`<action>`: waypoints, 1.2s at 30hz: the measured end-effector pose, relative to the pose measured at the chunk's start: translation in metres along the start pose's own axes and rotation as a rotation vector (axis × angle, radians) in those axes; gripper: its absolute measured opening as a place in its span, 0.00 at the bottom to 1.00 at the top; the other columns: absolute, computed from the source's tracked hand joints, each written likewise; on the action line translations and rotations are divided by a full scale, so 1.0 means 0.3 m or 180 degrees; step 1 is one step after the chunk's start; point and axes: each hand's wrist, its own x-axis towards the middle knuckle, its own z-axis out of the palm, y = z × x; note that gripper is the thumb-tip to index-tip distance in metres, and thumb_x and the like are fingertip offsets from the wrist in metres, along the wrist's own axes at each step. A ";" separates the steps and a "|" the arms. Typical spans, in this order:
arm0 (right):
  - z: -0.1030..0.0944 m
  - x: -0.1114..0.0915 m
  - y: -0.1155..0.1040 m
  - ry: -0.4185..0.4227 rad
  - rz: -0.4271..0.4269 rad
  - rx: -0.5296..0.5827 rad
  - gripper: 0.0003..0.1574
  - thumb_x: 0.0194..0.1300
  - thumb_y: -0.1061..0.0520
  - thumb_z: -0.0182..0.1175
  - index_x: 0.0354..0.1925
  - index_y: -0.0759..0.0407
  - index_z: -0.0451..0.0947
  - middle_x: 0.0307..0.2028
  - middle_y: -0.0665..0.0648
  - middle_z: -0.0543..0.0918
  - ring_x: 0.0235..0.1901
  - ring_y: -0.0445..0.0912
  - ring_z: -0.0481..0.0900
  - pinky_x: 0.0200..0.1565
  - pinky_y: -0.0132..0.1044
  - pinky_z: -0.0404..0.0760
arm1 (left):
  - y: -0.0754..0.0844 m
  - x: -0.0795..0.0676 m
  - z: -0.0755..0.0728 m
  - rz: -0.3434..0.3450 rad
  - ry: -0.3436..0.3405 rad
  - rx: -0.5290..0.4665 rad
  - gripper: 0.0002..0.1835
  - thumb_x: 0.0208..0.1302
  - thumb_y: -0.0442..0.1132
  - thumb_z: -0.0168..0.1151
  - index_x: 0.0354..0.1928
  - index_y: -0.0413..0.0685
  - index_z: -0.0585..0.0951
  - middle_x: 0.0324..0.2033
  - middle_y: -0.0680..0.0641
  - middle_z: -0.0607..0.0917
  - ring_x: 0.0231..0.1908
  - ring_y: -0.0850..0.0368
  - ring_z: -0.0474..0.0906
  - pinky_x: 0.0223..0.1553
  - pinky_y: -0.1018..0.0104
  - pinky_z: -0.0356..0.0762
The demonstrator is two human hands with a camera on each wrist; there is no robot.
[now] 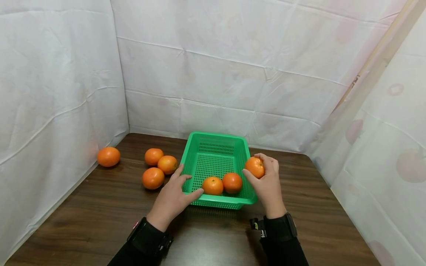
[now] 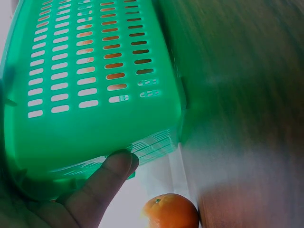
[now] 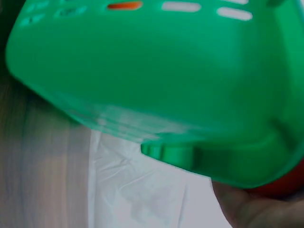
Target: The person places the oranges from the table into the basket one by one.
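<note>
At the near left corner of a green plastic basket (image 1: 217, 198), my left hand (image 1: 171, 197) holds the rim, with its thumb along the front edge. The left wrist view shows a finger (image 2: 107, 178) against the basket's outer wall. My right hand (image 1: 269, 183) pinches an orange (image 1: 254, 167) between thumb and fingers, over the basket's right rim. That orange is mostly hidden behind the rim in the right wrist view. Inside the basket, two more oranges, one left (image 1: 212, 186) and one right (image 1: 232, 183), lie side by side near the front wall.
Left of the basket, three oranges sit grouped: a back one (image 1: 154, 156), a middle one (image 1: 168, 164) and a front one (image 1: 153, 178). A lone orange (image 1: 108, 157) lies farther left, near the white sheet (image 1: 60, 92). Sheets also surround the brown wooden table (image 1: 213, 236) behind and at right.
</note>
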 end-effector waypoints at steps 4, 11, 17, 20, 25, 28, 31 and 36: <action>0.005 -0.010 -0.029 -0.0342 -0.0055 -0.0199 0.35 0.69 0.48 0.74 0.69 0.47 0.72 0.64 0.62 0.68 0.49 0.55 0.77 0.48 0.47 0.81 | 0.002 -0.001 -0.003 0.0004 0.0002 -0.0013 0.42 0.64 0.68 0.71 0.70 0.48 0.79 0.86 0.48 0.51 0.76 0.39 0.69 0.66 0.40 0.79; 0.013 -0.021 -0.054 -0.0631 -0.0176 -0.0663 0.33 0.70 0.38 0.70 0.68 0.44 0.76 0.56 0.57 0.79 0.45 0.52 0.77 0.43 0.44 0.79 | 0.006 0.000 -0.002 -0.0016 -0.0003 -0.0003 0.41 0.64 0.67 0.71 0.70 0.48 0.79 0.86 0.49 0.51 0.77 0.39 0.68 0.67 0.40 0.78; 0.023 -0.026 -0.064 -0.1087 -0.0164 -0.0856 0.25 0.74 0.38 0.65 0.65 0.41 0.80 0.55 0.54 0.85 0.43 0.47 0.79 0.44 0.42 0.80 | 0.007 0.000 -0.009 -0.0014 0.0010 0.0013 0.41 0.64 0.67 0.71 0.70 0.47 0.80 0.86 0.48 0.51 0.77 0.39 0.68 0.67 0.40 0.78; 0.032 -0.027 -0.070 -0.1221 -0.0143 -0.0883 0.25 0.76 0.37 0.63 0.65 0.41 0.81 0.55 0.52 0.86 0.43 0.45 0.80 0.46 0.44 0.81 | 0.004 -0.001 -0.009 0.0005 0.0015 0.0009 0.41 0.64 0.67 0.71 0.70 0.47 0.79 0.86 0.48 0.51 0.77 0.39 0.68 0.67 0.40 0.78; 0.054 -0.037 -0.070 -0.1314 -0.0292 -0.1322 0.24 0.73 0.39 0.64 0.64 0.41 0.83 0.51 0.48 0.87 0.41 0.43 0.77 0.51 0.49 0.73 | 0.003 -0.004 -0.008 -0.0019 -0.0017 0.0004 0.41 0.64 0.68 0.71 0.70 0.49 0.79 0.86 0.50 0.51 0.78 0.40 0.67 0.67 0.39 0.77; 0.065 -0.042 -0.069 -0.1330 -0.0390 -0.1550 0.27 0.70 0.41 0.66 0.65 0.42 0.83 0.49 0.49 0.87 0.39 0.43 0.74 0.47 0.48 0.65 | 0.004 -0.004 -0.008 -0.0022 -0.0018 -0.0001 0.41 0.63 0.69 0.70 0.70 0.50 0.80 0.86 0.50 0.51 0.78 0.40 0.67 0.67 0.39 0.77; 0.070 -0.045 -0.072 -0.1358 -0.0403 -0.1612 0.28 0.70 0.42 0.66 0.66 0.43 0.82 0.47 0.50 0.85 0.36 0.44 0.73 0.44 0.47 0.61 | 0.004 -0.005 -0.008 -0.0022 -0.0006 0.0000 0.41 0.63 0.69 0.71 0.70 0.51 0.80 0.86 0.50 0.52 0.78 0.40 0.67 0.67 0.39 0.77; 0.072 -0.051 -0.076 -0.1426 -0.0386 -0.1734 0.26 0.72 0.43 0.66 0.66 0.41 0.82 0.39 0.50 0.79 0.32 0.46 0.69 0.44 0.48 0.58 | 0.001 -0.005 -0.006 -0.0025 -0.0002 0.0016 0.41 0.62 0.71 0.70 0.69 0.52 0.80 0.86 0.50 0.52 0.76 0.40 0.69 0.67 0.40 0.78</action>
